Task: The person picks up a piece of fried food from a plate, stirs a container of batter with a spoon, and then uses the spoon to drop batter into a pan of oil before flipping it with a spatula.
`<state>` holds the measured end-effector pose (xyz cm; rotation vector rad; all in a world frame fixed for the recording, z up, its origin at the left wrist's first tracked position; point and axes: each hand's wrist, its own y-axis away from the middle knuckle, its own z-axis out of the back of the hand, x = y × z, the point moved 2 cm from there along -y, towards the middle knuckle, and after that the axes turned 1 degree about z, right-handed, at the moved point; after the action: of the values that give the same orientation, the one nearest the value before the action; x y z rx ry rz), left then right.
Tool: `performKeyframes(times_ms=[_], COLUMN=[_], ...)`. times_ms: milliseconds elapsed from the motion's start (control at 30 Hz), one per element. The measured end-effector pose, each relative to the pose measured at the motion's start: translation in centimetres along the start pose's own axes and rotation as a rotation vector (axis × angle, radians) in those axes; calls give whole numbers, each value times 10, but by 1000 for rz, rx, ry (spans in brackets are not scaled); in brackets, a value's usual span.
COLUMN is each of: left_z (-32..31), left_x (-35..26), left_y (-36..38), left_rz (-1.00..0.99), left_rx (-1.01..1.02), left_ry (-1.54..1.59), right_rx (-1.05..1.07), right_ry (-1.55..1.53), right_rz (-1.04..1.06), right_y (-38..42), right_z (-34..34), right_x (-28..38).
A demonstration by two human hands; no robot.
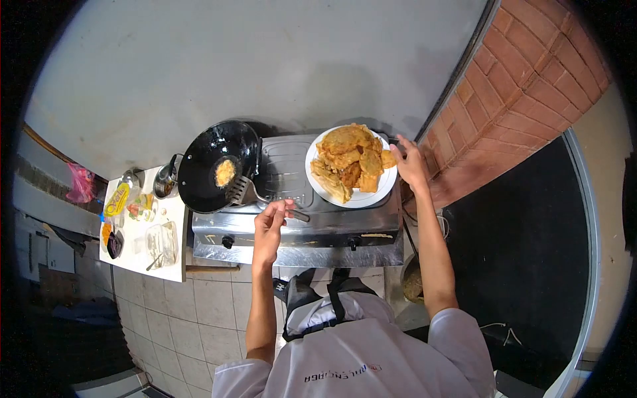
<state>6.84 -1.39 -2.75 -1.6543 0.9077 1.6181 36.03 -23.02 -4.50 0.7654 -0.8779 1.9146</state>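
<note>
My left hand [270,229] is closed round the handle of a slotted metal spatula [241,190], whose blade rests at the right side of a black wok [199,192]. Inside the wok lies one small golden fried piece [225,173]. A white plate [360,201], heaped with golden-brown fried pieces [348,156], stands on the right side of the metal stove [298,233]. At the plate's right edge is my right hand [410,166], its fingers apart, beside the outermost piece.
Left of the stove, a white table [174,259] holds a small dark pot [163,182], a yellow-labelled pouch [117,199], a clear container [161,243] and a dark bowl [115,245]. A brick pillar [504,99] rises at the right.
</note>
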Motion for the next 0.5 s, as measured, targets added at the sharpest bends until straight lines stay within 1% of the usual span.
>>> performKeyframes(times_ms=[33, 100, 167, 200, 233, 267, 300, 333, 400, 433, 467, 500], left_z=[0, -1, -2, -3, -5, -6, -9, -11, -13, -17, -23, -26], left_x=[0, -1, -3, -5, -6, -7, -6, -3, -6, -4, -2, -3], left_y=[0, 0, 1, 0, 1, 1, 0, 3, -3, 2, 2, -8], left_rz=[1, 1, 4, 4, 16, 25, 20, 32, 57, 74, 96, 90], left_rx=[-3, -11, 1, -3, 6, 20, 24, 38, 92, 104, 140, 181], left_ry=[-3, -7, 16, 18, 21, 20, 21, 21, -6, -6, 42, 85], right_rx=[0, 209, 354, 428, 432, 369, 261, 257, 230, 204, 748, 655], right_ry=[2, -736, -1347, -1833, -1831, -904, 19, 20, -908, -1370, -2126, -1432], right_rz=[-1, -65, -21, 299, 292, 315, 295, 286, 282, 234, 163, 28], right_y=[4, 16, 31, 46, 46, 46, 44, 54, 65, 81, 87, 92], right_z=[15, 36, 68, 74, 61, 41, 30, 34, 65, 70, 36, 12], right_x=[16, 45, 52, 45, 34, 23, 27, 32, 92, 106, 93, 102])
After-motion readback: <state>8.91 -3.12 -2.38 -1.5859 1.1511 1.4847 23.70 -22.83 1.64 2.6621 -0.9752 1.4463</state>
